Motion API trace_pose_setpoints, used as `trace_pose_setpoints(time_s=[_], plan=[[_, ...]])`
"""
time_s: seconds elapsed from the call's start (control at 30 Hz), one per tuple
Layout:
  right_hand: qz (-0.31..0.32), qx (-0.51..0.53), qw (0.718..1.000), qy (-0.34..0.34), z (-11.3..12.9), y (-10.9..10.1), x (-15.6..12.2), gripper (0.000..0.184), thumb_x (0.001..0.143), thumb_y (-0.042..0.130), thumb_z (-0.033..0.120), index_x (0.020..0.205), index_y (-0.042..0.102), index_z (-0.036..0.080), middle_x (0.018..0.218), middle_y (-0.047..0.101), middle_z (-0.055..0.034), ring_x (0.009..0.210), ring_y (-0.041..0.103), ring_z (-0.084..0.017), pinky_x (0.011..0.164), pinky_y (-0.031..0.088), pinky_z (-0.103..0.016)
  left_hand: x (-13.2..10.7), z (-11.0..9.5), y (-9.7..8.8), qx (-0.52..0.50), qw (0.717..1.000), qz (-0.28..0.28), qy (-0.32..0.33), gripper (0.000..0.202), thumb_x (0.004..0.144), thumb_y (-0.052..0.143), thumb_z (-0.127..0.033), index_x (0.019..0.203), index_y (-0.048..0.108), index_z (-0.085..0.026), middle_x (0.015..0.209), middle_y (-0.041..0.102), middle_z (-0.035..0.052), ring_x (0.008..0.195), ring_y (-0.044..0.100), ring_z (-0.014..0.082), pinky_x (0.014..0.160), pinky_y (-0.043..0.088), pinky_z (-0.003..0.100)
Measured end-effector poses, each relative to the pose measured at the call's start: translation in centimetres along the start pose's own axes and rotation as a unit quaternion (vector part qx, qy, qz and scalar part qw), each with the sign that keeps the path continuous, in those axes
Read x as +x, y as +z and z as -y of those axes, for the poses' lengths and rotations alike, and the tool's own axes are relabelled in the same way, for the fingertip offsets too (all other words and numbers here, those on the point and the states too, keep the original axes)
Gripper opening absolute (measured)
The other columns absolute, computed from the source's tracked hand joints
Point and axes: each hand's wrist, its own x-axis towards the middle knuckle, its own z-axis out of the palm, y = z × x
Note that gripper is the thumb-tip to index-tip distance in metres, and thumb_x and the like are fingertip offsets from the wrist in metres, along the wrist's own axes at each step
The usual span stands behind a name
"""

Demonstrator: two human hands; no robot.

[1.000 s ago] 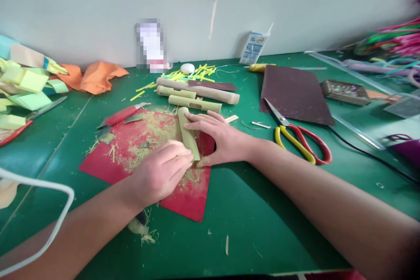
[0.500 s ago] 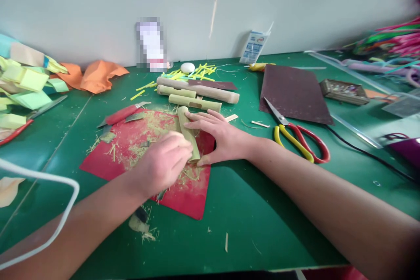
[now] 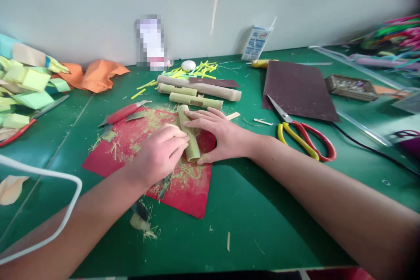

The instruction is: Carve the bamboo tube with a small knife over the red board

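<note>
A pale green piece of bamboo [image 3: 189, 142] lies on a red sheet [image 3: 193, 194] strewn with fine shavings. My right hand [image 3: 221, 133] steadies it from the right, fingertips at its far end and thumb at the near end. Against its left side, my left hand [image 3: 164, 151] is closed with fingers pressed together; whatever they pinch is hidden. Just beyond lie two bamboo pieces with cut-out openings, the closer bamboo piece [image 3: 183, 98] and another [image 3: 170, 89] behind it. A red-handled knife [image 3: 121, 115] rests at the sheet's upper left.
Scissors [image 3: 302, 138] with red and yellow handles lie to the right, their tip over dark sandpaper [image 3: 297, 87]. A small box [image 3: 351, 87] sits farther right. Yellow strips [image 3: 206, 70] and a phone [image 3: 152, 43] are at the back; sticky notes [image 3: 29, 78] crowd the left.
My left hand has shifted slightly up and left along the bamboo, showing more of its near end. My right hand keeps its hold. The view has moved a little.
</note>
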Motion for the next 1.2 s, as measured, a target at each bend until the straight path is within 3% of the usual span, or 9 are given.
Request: trace_pose_setpoints(time_s=[0.13,0.3,0.43,0.57,0.7,0.83,0.97,1.2], plan=[[0.004,0.005,1.000,0.000,0.0,-0.1,-0.1,0.089,0.061,0.074,0.058,0.137,0.040,0.028,0.153,0.029,-0.0088,0.139,0.027,-0.030,0.114,0.010,-0.054,0.0,-0.1,0.0,-0.034,0.999,0.037,0.011,0.018,0.087,0.054,-0.006,0.100,0.062,-0.015,0.099,0.064,0.0081,0.101,0.057,0.0193,0.089,0.052,0.036],[0.007,-0.003,1.000,0.006,0.2,-0.1,0.0,0.088,0.061,0.074,0.058,0.137,0.041,0.029,0.154,0.028,-0.0082,0.140,0.026,-0.030,0.114,0.010,-0.053,0.1,0.0,-0.1,-0.022,1.000,0.014,-0.010,0.016,0.088,0.053,-0.008,0.098,0.063,-0.015,0.099,0.064,0.0081,0.099,0.058,0.0193,0.089,0.052,0.038],[0.016,-0.012,1.000,0.002,0.3,-0.2,0.0,0.088,0.062,0.073,0.057,0.139,0.040,0.028,0.154,0.027,-0.0091,0.141,0.025,-0.029,0.114,0.008,-0.053,-0.1,-0.4,-0.2,-0.048,0.997,0.056,0.015,0.019,0.087,0.053,-0.006,0.101,0.062,-0.014,0.100,0.064,0.0084,0.102,0.056,0.0196,0.090,0.052,0.037],[0.012,-0.018,1.000,-0.001,0.4,-0.2,0.1,0.086,0.062,0.073,0.058,0.138,0.042,0.029,0.153,0.028,-0.0087,0.140,0.026,-0.028,0.114,0.009,-0.054,0.1,-0.3,-0.3,-0.015,1.000,0.027,0.001,0.016,0.087,0.054,-0.006,0.097,0.063,-0.015,0.099,0.064,0.0080,0.100,0.058,0.0197,0.090,0.051,0.037],[0.016,-0.019,1.000,-0.002,0.5,-0.2,0.2,0.088,0.062,0.072,0.059,0.138,0.042,0.029,0.153,0.028,-0.0086,0.140,0.026,-0.029,0.114,0.009,-0.054,0.2,-0.4,-0.3,-0.029,0.998,0.058,0.027,0.018,0.087,0.053,-0.004,0.099,0.062,-0.014,0.099,0.064,0.0084,0.102,0.057,0.0200,0.090,0.051,0.036],[0.011,-0.015,1.000,0.004,0.6,-0.1,0.2,0.086,0.061,0.073,0.057,0.138,0.043,0.029,0.153,0.029,-0.0082,0.140,0.027,-0.030,0.114,0.008,-0.054,0.2,-0.4,-0.3,-0.011,0.999,0.034,0.002,0.015,0.087,0.052,-0.006,0.093,0.063,-0.014,0.098,0.064,0.0086,0.100,0.057,0.0200,0.090,0.050,0.037],[0.019,-0.011,1.000,0.006,1.0,-0.1,0.3,0.084,0.063,0.073,0.050,0.138,0.042,0.027,0.153,0.027,-0.0099,0.140,0.026,-0.030,0.114,0.008,-0.054,0.4,-0.4,-0.3,-0.037,0.997,0.062,0.019,0.015,0.087,0.053,-0.005,0.096,0.063,-0.012,0.098,0.064,0.0087,0.101,0.056,0.0196,0.090,0.050,0.036],[0.014,-0.021,1.000,-0.012,1.5,0.0,0.6,0.078,0.065,0.069,0.047,0.136,0.046,0.026,0.153,0.026,-0.0122,0.141,0.023,-0.029,0.113,0.008,-0.054,0.2,0.1,-0.4,-0.029,0.999,0.041,-0.009,0.014,0.086,0.056,-0.006,0.096,0.064,-0.011,0.098,0.064,0.0087,0.100,0.056,0.0188,0.090,0.050,0.036]])
